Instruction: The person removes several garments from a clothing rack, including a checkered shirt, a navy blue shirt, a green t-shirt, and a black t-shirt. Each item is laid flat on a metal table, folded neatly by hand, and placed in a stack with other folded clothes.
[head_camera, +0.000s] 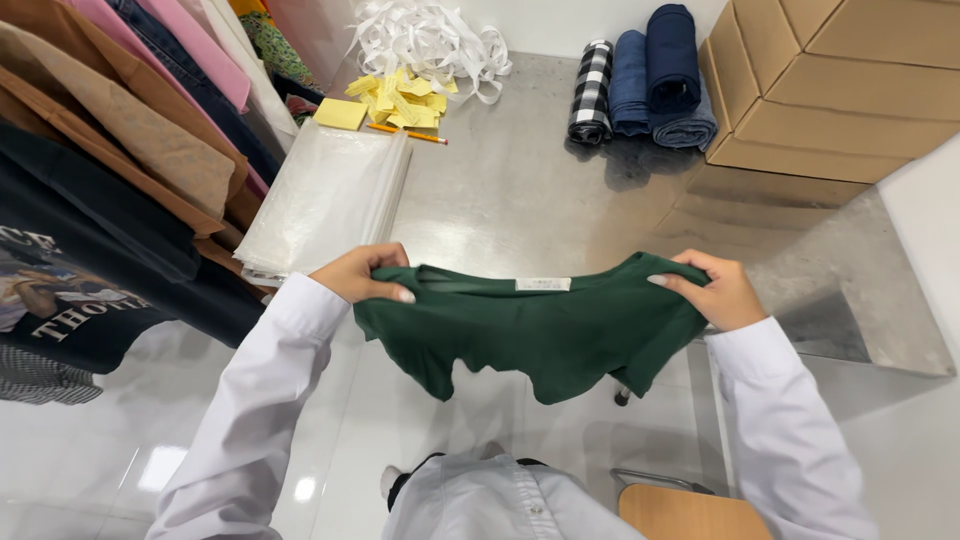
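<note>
Holding up green shirt (540, 335), left hand (362, 274) and right hand (715, 290) fingers pinching shoulders; probably next: laying flat on desk (520, 190) beyond fingers.

the garment (540, 330) was dark green with a small white label. both sleeves (250, 410) were white. the rolled cloths (645, 75) were black-and-white check, mid blue and navy. the paper slips (400, 98) were yellow, the pencil (408, 133) orange, the tangled strips (430, 35) white, the boxes (830, 80) brown cardboard, the plastic bags (325, 195) clear-white.
</note>
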